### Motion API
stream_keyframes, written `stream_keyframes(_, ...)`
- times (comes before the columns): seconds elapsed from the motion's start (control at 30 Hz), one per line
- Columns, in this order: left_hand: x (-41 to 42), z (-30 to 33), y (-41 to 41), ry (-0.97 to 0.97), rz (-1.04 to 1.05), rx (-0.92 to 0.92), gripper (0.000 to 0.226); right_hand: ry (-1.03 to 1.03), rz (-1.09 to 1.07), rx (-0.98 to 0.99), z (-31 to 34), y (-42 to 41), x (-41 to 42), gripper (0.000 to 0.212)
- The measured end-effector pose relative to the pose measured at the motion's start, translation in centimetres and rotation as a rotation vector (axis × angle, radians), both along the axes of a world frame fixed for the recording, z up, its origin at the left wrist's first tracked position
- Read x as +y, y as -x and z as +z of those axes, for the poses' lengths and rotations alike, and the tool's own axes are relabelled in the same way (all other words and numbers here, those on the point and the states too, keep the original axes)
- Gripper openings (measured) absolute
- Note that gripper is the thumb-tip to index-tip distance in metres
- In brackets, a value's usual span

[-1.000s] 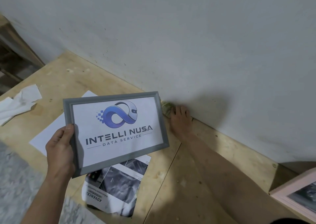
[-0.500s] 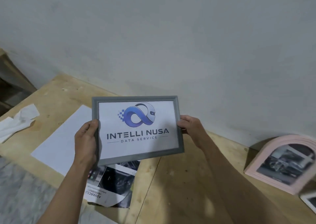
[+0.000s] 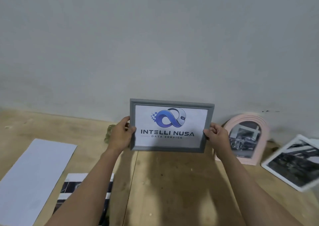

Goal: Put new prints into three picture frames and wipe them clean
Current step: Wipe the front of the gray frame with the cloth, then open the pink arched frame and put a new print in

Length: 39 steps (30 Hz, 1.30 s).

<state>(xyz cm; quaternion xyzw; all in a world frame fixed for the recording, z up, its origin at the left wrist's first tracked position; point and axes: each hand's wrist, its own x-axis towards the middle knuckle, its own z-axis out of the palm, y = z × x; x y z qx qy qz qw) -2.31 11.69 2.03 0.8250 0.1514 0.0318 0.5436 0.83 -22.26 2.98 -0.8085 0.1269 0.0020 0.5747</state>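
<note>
Head view: grey frame [image 3: 170, 125] upright between both hands; left hand [image 3: 120, 135] and right hand [image 3: 216, 137] grip its side edges.

We count three picture frames: one grey frame [image 3: 171, 103] at centre, one pink arched frame [image 3: 264, 134] right of it, one white frame [image 3: 269, 169] at far right. Two hands: left hand [image 3: 120, 135], right hand [image 3: 217, 136]. One blank white sheet [image 3: 32, 177] lower left, one dark print [image 3: 69, 191] bottom, one greenish cloth [image 3: 109, 134] mid-left.
</note>
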Motion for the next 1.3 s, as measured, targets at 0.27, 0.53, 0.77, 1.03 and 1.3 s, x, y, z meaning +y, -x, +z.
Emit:
stream_keyframes(0.27,-3.2,-4.6,-3.7,-0.171,-0.088,0.023,0.039,0.195,-0.103,0.043,-4.5,-1.1,-2.1,0.024)
stream_keyframes(0.53,-4.3,-7.5,-5.1,-0.203,-0.105,0.034,0.039,0.295,-0.137,0.082,-7.1,-2.7,-2.8,0.005)
stream_keyframes(0.77,-4.3,-8.1,-5.4,-0.18,-0.099,0.034,0.037,0.385,-0.154,0.048,-8.6,-3.5,-2.9,0.008)
stream_keyframes(1.03,-5.7,-6.7,-4.1,-0.232,0.007,0.008,0.055,0.278,-0.178,0.053,-7.0,-1.6,-1.1,0.055)
stream_keyframes(1.3,-12.6,-0.7,0.0,-0.279,-0.094,-0.188,0.038,0.263,-0.128,0.013,-3.4,4.7,-2.7,0.048)
